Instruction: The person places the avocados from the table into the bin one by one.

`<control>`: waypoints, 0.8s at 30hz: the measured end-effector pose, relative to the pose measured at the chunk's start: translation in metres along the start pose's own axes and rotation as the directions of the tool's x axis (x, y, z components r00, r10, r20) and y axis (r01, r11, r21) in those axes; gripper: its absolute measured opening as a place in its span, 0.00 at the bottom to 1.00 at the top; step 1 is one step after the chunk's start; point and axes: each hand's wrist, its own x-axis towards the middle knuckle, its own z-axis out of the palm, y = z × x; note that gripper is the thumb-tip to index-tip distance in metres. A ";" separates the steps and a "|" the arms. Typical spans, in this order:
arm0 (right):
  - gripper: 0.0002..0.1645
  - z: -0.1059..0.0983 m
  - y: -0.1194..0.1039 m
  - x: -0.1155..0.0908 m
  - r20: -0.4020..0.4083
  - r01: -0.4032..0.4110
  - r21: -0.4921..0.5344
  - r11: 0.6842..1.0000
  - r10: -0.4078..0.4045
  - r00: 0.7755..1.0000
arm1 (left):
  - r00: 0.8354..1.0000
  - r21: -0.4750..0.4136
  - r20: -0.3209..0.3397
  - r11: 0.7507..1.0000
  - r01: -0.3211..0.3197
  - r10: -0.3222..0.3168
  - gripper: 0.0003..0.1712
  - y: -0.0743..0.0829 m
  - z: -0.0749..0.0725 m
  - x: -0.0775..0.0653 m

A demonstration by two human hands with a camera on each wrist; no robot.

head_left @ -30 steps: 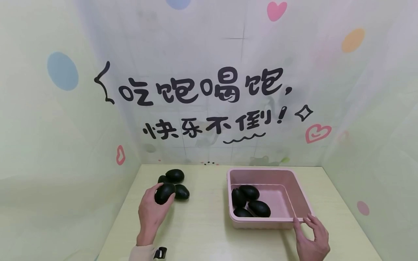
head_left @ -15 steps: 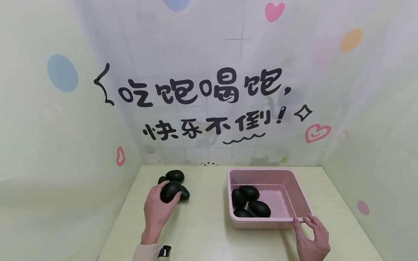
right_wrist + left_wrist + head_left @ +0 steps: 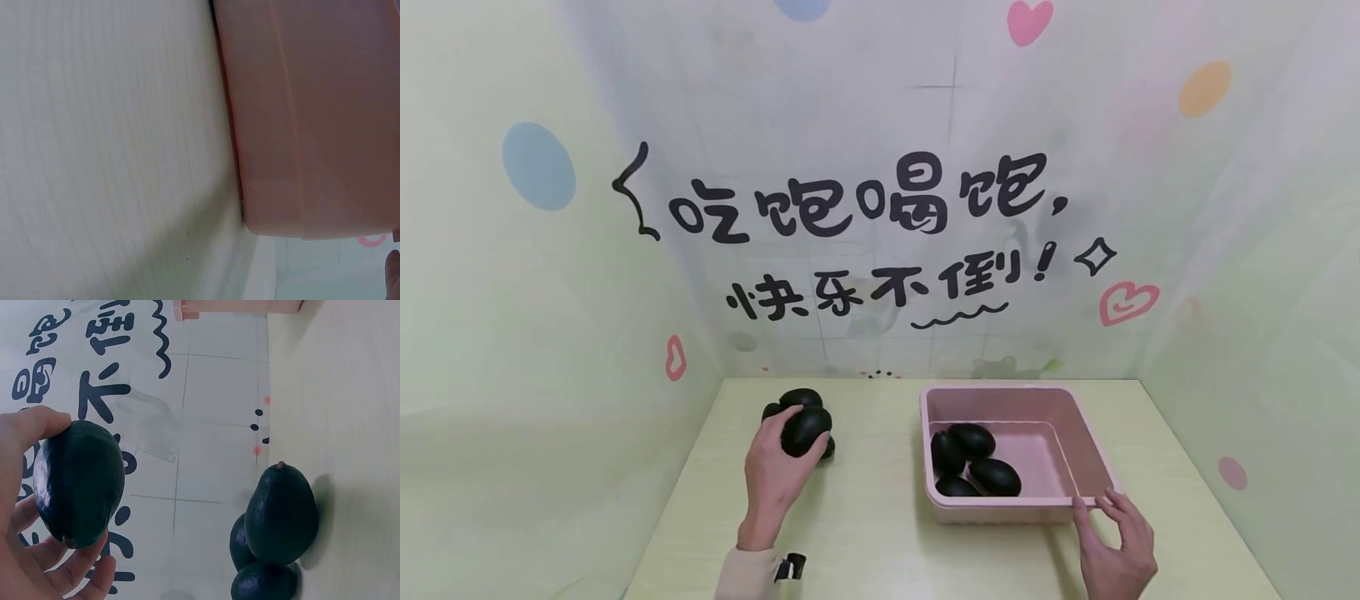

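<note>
In my left hand (image 3: pixel 778 477) I grip a dark green avocado (image 3: pixel 80 483), thumb and fingers round its sides. It is raised off the table, over a small group of others at the back left. One avocado of that group (image 3: pixel 281 515) shows fully in the left wrist view; two more lie partly behind it. My right hand (image 3: pixel 1116 546) pinches the near right corner of the pink plastic bin (image 3: pixel 1015 502) at its rim, with fingers bent. Several avocados (image 3: pixel 995 477) lie together on the left side of the bin's floor.
The pale wood-grain table (image 3: pixel 872 467) runs back to a printed wall sheet (image 3: pixel 850 108) with black writing. Light sheets stand on the left and right. A dark band (image 3: pixel 792 567) circles my left wrist.
My left hand has moved to the right and slightly back with the avocado, now covering more of the group behind it. The right hand and the bin have stayed in place.
</note>
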 end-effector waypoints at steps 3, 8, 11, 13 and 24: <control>0.15 0.000 0.000 0.001 0.001 0.003 0.004 1.000 -0.003 1.000 | 1.000 -0.008 -0.002 1.000 -0.015 0.015 0.34 0.005 0.002 0.002; 0.14 0.000 0.001 0.001 0.002 0.011 0.008 1.000 -0.011 1.000 | 0.999 -0.032 0.009 0.999 -0.040 0.040 0.33 0.014 0.008 0.004; 0.14 0.001 0.003 0.001 0.002 0.013 0.010 1.000 -0.013 1.000 | 0.999 -0.043 0.009 0.998 -0.053 0.053 0.33 0.019 0.011 0.006; 0.14 0.001 0.006 0.000 0.003 0.017 0.011 1.000 -0.017 1.000 | 0.998 -0.047 0.003 0.997 -0.059 0.059 0.33 0.021 0.013 0.007; 0.14 0.000 0.016 -0.004 0.003 0.007 -0.002 1.000 -0.007 1.000 | 0.997 -0.087 -0.002 0.993 -0.081 0.081 0.32 0.039 0.022 0.012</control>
